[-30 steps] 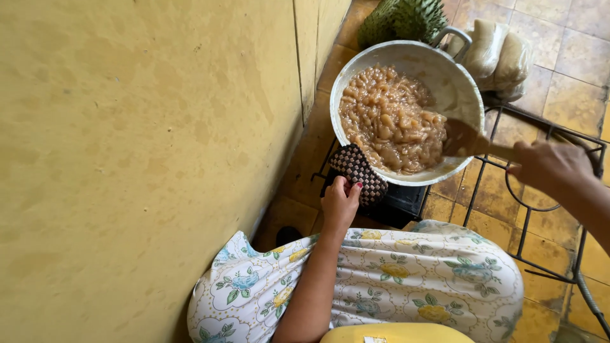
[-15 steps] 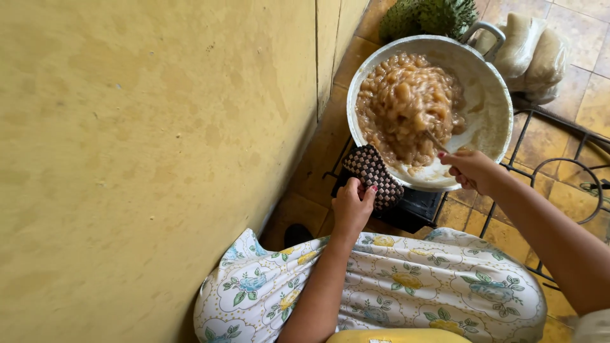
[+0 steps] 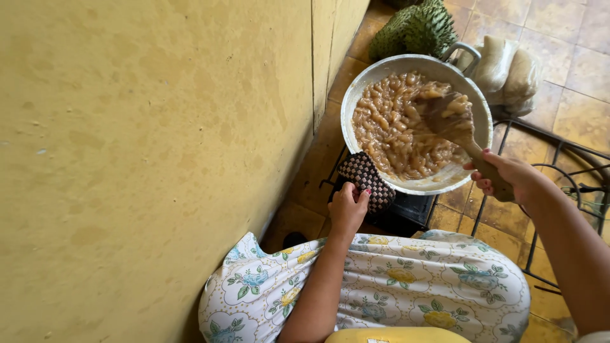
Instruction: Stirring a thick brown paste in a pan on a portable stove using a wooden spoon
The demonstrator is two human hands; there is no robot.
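A wide metal pan (image 3: pixel 372 82) sits on a dark stove frame, full of brown, lumpy food (image 3: pixel 397 127). My right hand (image 3: pixel 508 178) grips the handle of a wooden spatula (image 3: pixel 454 124) whose blade lies in the food at the pan's right side. My left hand (image 3: pixel 348 208) clutches a brown-and-white checkered potholder (image 3: pixel 365 178) against the pan's near rim. A floral cloth (image 3: pixel 406 286) covers my lap below.
A yellow wall (image 3: pixel 146 159) fills the left. A green spiky fruit (image 3: pixel 416 28) and a pale wrapped bundle (image 3: pixel 508 67) lie on the tiled floor beyond the pan. A black metal rack (image 3: pixel 559 165) stands to the right.
The spatula's blade has swung from the pan's near right rim up into the food. My left hand has stayed on the potholder. The view has shifted slightly.
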